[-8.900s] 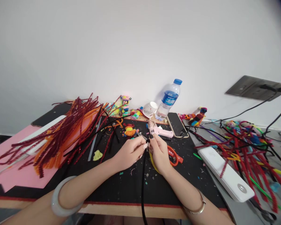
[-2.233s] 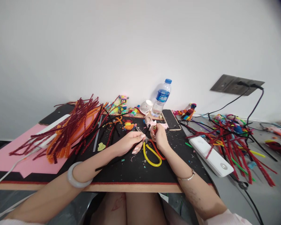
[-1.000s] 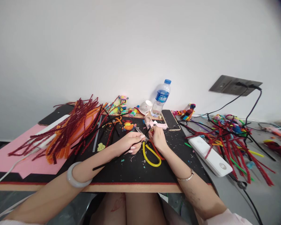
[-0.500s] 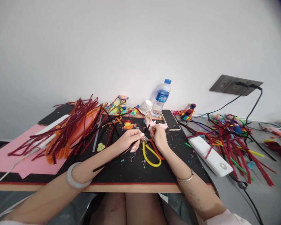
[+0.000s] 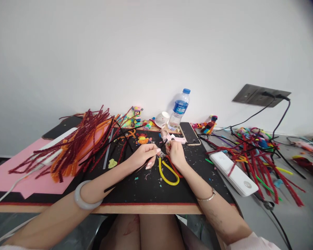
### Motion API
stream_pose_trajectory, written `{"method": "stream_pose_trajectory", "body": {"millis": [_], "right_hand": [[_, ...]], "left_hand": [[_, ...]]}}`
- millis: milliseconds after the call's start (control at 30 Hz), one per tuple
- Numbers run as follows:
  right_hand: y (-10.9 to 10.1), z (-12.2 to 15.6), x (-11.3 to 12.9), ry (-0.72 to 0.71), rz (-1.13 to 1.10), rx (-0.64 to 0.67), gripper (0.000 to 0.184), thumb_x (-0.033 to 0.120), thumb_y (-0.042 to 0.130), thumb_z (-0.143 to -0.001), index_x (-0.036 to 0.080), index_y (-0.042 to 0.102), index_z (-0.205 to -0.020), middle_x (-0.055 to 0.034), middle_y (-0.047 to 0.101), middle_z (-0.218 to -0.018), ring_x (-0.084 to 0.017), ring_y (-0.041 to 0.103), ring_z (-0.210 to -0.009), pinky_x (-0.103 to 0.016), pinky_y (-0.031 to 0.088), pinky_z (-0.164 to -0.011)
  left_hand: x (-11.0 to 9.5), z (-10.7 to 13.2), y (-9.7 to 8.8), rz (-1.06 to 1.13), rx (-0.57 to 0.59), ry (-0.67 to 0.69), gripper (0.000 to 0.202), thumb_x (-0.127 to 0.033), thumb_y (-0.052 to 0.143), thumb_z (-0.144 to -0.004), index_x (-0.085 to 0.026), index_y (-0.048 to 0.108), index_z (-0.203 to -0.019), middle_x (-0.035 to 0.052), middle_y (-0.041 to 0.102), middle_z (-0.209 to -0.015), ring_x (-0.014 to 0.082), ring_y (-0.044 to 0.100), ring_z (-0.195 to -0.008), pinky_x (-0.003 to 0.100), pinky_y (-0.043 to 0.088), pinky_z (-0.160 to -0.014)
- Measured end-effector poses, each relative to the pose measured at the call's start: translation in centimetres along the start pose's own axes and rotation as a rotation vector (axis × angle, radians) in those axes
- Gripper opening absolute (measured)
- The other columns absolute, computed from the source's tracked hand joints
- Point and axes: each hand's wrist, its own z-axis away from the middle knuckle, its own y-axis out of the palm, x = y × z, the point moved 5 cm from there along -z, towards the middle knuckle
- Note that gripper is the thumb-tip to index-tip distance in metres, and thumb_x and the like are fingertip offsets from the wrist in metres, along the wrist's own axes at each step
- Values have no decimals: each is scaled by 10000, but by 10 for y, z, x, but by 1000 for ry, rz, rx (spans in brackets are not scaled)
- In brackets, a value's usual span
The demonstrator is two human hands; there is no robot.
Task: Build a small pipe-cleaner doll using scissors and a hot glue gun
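My left hand (image 5: 143,157) pinches the end of a black pipe cleaner (image 5: 120,177) that trails back toward the near table edge. My right hand (image 5: 175,153) is closed round a small piece at that same end; I cannot make out what it is. Both hands meet above the black mat (image 5: 151,189), near its middle. Yellow-handled pliers (image 5: 168,173) lie on the mat just below my right hand. A pink glue gun (image 5: 175,139) lies just beyond the fingers.
A heap of dark red and orange pipe cleaners (image 5: 73,142) covers the left. A water bottle (image 5: 179,109), a phone (image 5: 190,133) and small figures (image 5: 208,126) stand at the back. A white power strip (image 5: 234,173) and tangled pipe cleaners (image 5: 263,159) lie right.
Both hands stay together at the mat's middle; the fingers shift slightly on the black pipe cleaner's end. The view has pulled back since the earliest frame.
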Motion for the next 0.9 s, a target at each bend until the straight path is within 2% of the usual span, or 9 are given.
{"method": "stream_pose_trajectory", "body": {"millis": [667,900], "right_hand": [[0,0,-2,34,-25,-3,393,161,270,-846,240,262,-460,30,308,-400,-116,267,-409,-287,203,-438],[0,0,-3,105,-115,-50,367,248,248,-878,241,241,-511,46,295,-423,-101,247,-385,-265,198,-398]], "left_hand": [[2,1,-1,-57,6,-13,289,-394,599,-792,-159,469,-685,-105,413,-334,46,334,-246,149,285,-291],[4,0,-3,-67,11,-26,278,-386,588,-804,-156,474,-697,-106,413,-333,45,336,-249,147,293,-295]]}}
